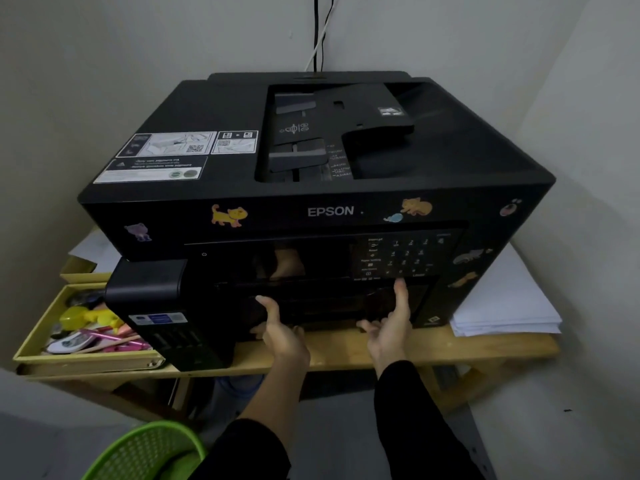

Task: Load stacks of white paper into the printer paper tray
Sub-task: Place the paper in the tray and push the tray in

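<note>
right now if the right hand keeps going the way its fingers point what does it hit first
The right hand points up and into the printer; it would probably meet the control panel just above its fingertip, though depth is unclear.

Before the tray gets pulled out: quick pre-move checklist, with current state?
1. Both hands on the printer's lower front: ok. Left hand and right hand are at the tray area of the printer.
2. Firm grip on the tray handle: cannot tell, fingers are lost in the dark recess.
3. Paper within reach: ok, white paper stack lies right of the printer.
4. Hands free: ok, neither holds anything loose.
5. Pull path clear: ok, bare table edge in front.
6. Tray contents: cannot tell, tray is closed.
</note>
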{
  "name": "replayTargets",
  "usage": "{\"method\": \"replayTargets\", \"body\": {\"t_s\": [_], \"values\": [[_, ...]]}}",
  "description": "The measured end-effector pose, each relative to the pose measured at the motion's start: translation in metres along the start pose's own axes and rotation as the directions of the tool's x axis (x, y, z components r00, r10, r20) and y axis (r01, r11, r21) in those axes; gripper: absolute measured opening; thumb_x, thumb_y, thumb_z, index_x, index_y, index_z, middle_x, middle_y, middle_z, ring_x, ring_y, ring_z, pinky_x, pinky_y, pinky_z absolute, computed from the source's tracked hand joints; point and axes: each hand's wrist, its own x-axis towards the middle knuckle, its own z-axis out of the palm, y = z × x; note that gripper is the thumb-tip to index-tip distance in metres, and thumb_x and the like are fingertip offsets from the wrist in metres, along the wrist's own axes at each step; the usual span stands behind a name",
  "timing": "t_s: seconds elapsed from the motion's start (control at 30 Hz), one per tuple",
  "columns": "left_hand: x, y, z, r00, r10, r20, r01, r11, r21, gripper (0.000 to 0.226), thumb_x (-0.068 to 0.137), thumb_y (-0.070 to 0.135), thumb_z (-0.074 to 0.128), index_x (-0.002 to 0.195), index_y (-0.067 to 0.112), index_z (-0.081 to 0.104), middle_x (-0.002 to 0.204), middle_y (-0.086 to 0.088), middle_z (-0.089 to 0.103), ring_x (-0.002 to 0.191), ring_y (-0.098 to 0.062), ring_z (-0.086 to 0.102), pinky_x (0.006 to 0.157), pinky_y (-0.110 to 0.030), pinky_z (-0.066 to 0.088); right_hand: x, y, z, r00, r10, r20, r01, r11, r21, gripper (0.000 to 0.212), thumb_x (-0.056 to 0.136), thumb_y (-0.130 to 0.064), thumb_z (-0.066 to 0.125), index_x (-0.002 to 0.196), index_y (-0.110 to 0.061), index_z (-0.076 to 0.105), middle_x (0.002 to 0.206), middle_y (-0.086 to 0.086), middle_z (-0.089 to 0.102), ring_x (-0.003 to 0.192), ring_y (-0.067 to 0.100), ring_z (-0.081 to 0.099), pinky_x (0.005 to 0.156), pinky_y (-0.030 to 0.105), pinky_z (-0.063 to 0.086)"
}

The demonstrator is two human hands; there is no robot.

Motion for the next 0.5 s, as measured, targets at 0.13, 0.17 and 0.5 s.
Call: {"method": "replayTargets", "body": {"t_s": [0.13,0.17,0.5], "values": [[0.003,0.003,-0.004,1.000,-0.010,-0.023,0.013,0.990,0.139,0.097,0.080,0.066,0.052,0.152,0.023,0.005,0.155,-0.004,0.027,0.142,-0.024,0.031,0.119,-0.038,0.024,-0.004,0.002,-0.003,1.000,0.020,0.022,-0.018,0.994,-0.104,0.094,0.056,-0.072,0.067,0.131,-0.018,0.048,0.119,0.006,0.061,0.113,0.029,0.056,0.074,0.033,0.054],[0.006,0.005,-0.007,1.000,-0.015,-0.026,0.020,0.979,0.203,0.099,0.079,0.069,0.050,0.152,0.022,0.003,0.157,-0.004,0.023,0.143,-0.025,0.028,0.119,-0.041,0.023,-0.007,0.003,-0.003,0.999,0.030,0.020,-0.027,0.990,-0.139,0.112,0.045,-0.079,0.066,0.136,-0.018,0.044,0.131,0.008,0.056,0.105,0.026,0.058,0.059,0.027,0.050],[-0.023,0.031,-0.022,0.991,0.128,0.048,-0.108,0.518,0.848,0.094,0.086,0.073,0.016,0.143,0.000,0.036,0.141,-0.022,0.044,0.125,-0.038,0.047,0.105,-0.044,0.037,-0.031,-0.008,-0.003,0.943,-0.306,-0.134,0.170,0.785,-0.595,0.074,0.090,-0.056,0.048,0.141,-0.004,0.036,0.139,0.016,0.050,0.127,0.033,0.048,0.103,0.042,0.041]]}}
